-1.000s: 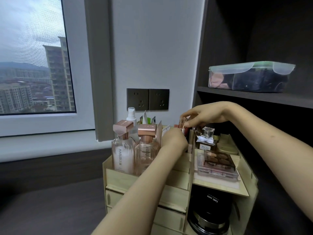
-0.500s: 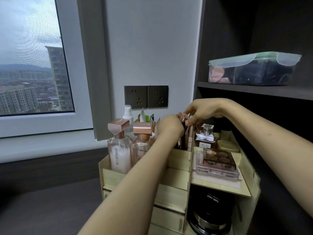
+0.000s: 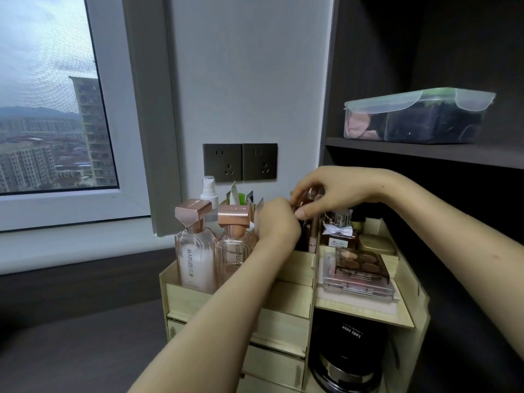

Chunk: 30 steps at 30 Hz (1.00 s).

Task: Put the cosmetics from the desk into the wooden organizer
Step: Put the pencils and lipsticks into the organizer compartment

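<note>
The wooden organizer (image 3: 283,310) stands on the dark desk (image 3: 71,353) against the shelf unit. My left hand (image 3: 276,222) reaches into its upper middle compartment, back of the hand toward me, fingers hidden. My right hand (image 3: 329,194) comes over from the right and pinches the top of a slim rose-gold tube (image 3: 312,235) standing among other tubes there. Two pink bottles (image 3: 195,259) with rose-gold caps fill the left compartment. A perfume bottle with a white bow (image 3: 338,231), a gold compact (image 3: 377,243) and an eyeshadow palette (image 3: 358,263) sit on the right tray.
A black round jar (image 3: 350,350) sits in the organizer's lower right bay, with drawers to its left. A white spray bottle (image 3: 209,188) stands behind the pink bottles. A lidded plastic box (image 3: 416,117) rests on the dark shelf above. Wall sockets (image 3: 239,161) and a window lie behind.
Both hands have stayed at the middle compartment. My right hand has come down closer to my left hand over the tubes.
</note>
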Tool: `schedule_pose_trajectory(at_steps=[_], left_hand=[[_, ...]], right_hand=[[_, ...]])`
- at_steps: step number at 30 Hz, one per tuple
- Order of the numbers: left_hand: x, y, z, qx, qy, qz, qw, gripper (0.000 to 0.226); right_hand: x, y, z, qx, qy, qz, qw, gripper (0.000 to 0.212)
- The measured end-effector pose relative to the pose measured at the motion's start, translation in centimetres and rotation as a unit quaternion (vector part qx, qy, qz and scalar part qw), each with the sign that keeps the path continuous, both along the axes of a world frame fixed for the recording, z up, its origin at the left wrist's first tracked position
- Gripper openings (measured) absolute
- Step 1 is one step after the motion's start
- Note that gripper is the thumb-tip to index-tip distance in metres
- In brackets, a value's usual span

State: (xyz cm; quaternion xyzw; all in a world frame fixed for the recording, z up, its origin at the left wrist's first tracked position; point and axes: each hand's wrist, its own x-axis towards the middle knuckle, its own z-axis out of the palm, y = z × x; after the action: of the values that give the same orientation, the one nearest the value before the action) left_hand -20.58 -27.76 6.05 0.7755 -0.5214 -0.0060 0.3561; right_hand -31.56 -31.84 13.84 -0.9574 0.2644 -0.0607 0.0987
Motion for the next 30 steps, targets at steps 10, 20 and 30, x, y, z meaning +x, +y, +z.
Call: schedule_pose_trajectory(at_steps=[10,20,30], left_hand=[[0.1,-0.5,-0.8,-0.039,0.047,0.008,0.998,0.017],[0.1,-0.2,-0.6,-0.030,0.068,0.013,0.997,0.013],[-0.1,0.6,0.1,-0.011,0.055,0.001,0.998,0.016]], right_hand=[[0.0,-1.8,-1.3,-0.048,-0.093,-0.095,0.990,0.007],[1.0,-1.0,-0.6,-0.025,-0.032,-0.120,0.992,0.016],[0.7,-0.1,-1.0,-0.042,-0.033,-0.106,0.993,0.005]])
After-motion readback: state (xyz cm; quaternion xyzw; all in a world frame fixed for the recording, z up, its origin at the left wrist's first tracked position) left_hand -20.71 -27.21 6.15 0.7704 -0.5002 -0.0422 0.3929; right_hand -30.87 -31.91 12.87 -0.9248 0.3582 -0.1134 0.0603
